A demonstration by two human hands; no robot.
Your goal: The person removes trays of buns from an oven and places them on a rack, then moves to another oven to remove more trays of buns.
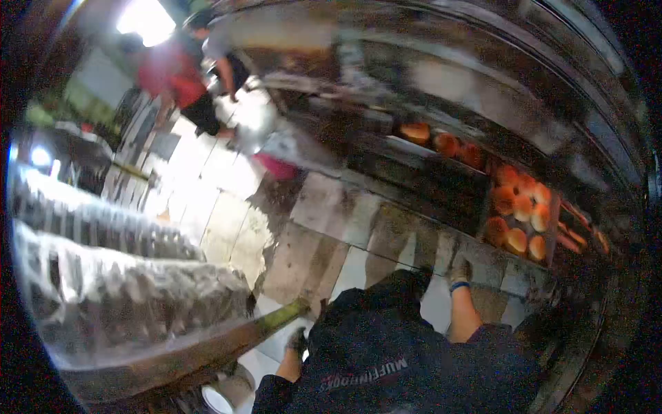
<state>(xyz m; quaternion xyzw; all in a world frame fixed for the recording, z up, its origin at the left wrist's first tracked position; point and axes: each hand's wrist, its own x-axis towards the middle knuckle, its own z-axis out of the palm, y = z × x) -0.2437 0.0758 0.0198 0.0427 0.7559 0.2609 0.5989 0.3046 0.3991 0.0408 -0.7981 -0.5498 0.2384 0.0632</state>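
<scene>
My left hand (298, 339) hangs low beside my dark printed shirt (372, 345), close to the end of a wooden beam (284, 314). It looks covered by a dark glove, and its fingers are too blurred to read. My right hand (459, 271) reaches forward over the tiled floor, with a blue band (460, 284) around the wrist. It seems gloved too, and its fingers are small and smeared. To its right lies a tray of browned buns (522, 210), apart from the hand. Nothing can be made out in either hand.
Plastic-covered racks (138, 290) stand on the left. Dark shelving or oven fronts (441, 83) run along the right, with more buns (447, 143) on a ledge. Two people, one in a red top (172, 72), are at the far left. A pink object (277, 167) rests on the floor.
</scene>
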